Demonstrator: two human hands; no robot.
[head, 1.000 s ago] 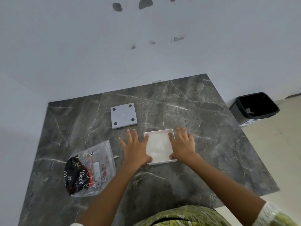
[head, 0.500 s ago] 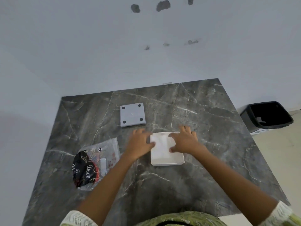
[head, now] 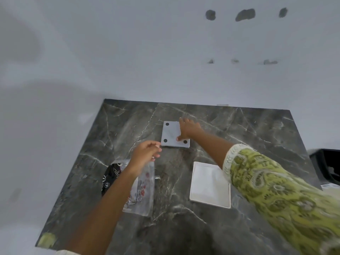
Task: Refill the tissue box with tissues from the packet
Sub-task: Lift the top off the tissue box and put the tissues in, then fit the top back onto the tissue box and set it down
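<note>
The white open tissue box (head: 209,186) lies on the dark marble table (head: 184,227), with white tissues showing inside. Farther back rests its grey square base plate (head: 170,135) with black round feet facing up. My right hand (head: 189,128) lies on that plate's right side, thumb on its surface and fingers over the far edge. My left hand (head: 145,155) hovers just left of the plate's near corner, fingers loosely curled, nothing in it. The clear plastic tissue packet (head: 141,188) with black and red print lies at the left, partly under my left forearm.
A white wall runs behind the table and along its left side. A black bin (head: 327,164) stands on the floor past the table's right edge. My green patterned right sleeve (head: 276,190) hangs over the box's right part.
Both hands left the white box and moved toward the far grey plate; my right hand now touches it. The camera view has shifted to the left.
</note>
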